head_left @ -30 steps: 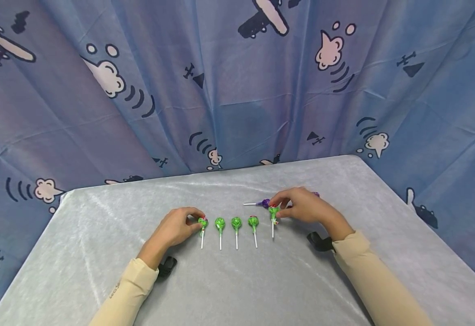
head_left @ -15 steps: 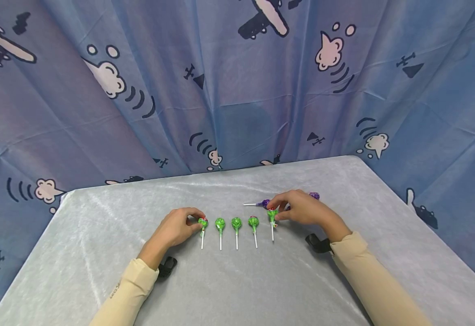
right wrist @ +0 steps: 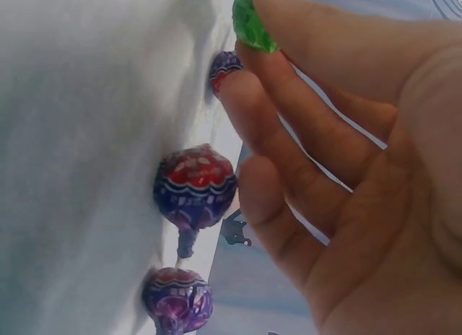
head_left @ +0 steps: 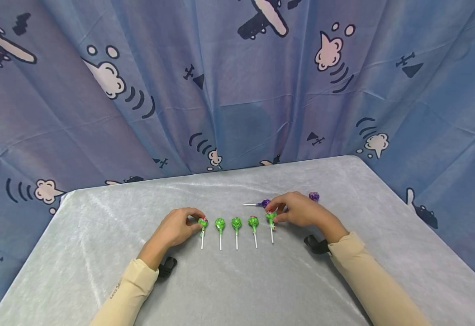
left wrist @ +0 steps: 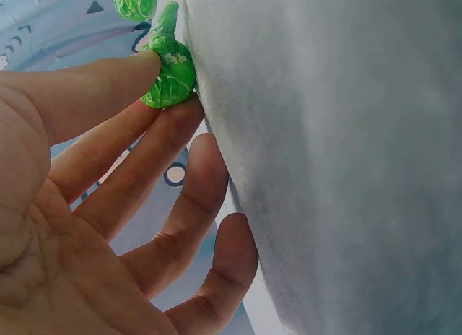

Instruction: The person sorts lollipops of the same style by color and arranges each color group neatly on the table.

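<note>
A row of green-wrapped lollipops with white sticks lies across the middle of the table in the head view. My left hand (head_left: 177, 226) pinches the head of the leftmost green lollipop (left wrist: 173, 81) between thumb and fingers. At the other end, my right hand (head_left: 300, 210) holds the rightmost green lollipop (head_left: 270, 217) by its head, the stick pointing toward me. Between the hands lie three more: a green lollipop (head_left: 220, 223), a second green lollipop (head_left: 236, 223) and a third green lollipop (head_left: 253, 221). In the right wrist view, the thumb partly hides the held lollipop's green head (right wrist: 253, 24).
Behind the right hand lie purple lollipops, partly hidden: one purple lollipop (head_left: 265, 203) points its stick left, another purple lollipop (head_left: 314, 196) shows only its head. The right wrist view shows a purple lollipop (right wrist: 196, 187) near the fingers. A blue patterned curtain (head_left: 237, 90) hangs behind the table (head_left: 237, 290).
My right hand has moved slightly left and toward me with its green lollipop, closer to the row. More of the purple lollipop behind it shows. The left hand has stayed put.
</note>
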The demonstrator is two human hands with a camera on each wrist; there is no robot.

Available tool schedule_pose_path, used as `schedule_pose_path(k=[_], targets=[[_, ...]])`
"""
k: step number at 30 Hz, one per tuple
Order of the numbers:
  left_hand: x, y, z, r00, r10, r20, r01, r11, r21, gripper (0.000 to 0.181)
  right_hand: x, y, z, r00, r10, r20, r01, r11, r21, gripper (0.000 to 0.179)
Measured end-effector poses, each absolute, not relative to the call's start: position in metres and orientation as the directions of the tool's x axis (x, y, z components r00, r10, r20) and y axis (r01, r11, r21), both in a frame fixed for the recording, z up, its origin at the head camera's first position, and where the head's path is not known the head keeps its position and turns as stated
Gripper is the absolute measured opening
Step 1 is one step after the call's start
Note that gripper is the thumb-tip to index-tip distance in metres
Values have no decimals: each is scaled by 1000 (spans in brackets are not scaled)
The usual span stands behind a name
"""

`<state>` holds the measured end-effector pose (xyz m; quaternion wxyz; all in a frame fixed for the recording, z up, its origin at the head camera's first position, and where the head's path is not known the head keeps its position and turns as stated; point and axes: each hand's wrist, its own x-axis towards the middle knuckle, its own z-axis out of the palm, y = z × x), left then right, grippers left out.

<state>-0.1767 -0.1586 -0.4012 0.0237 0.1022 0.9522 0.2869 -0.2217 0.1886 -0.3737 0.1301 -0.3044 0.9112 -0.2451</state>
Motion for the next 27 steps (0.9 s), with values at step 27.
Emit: schedule_pose_path(k=[27], targets=[[-177,-158,-401,-980,201,8,172,816,553,20,-221,185,-379,-789,-601,-128,-480,733,-481,30]])
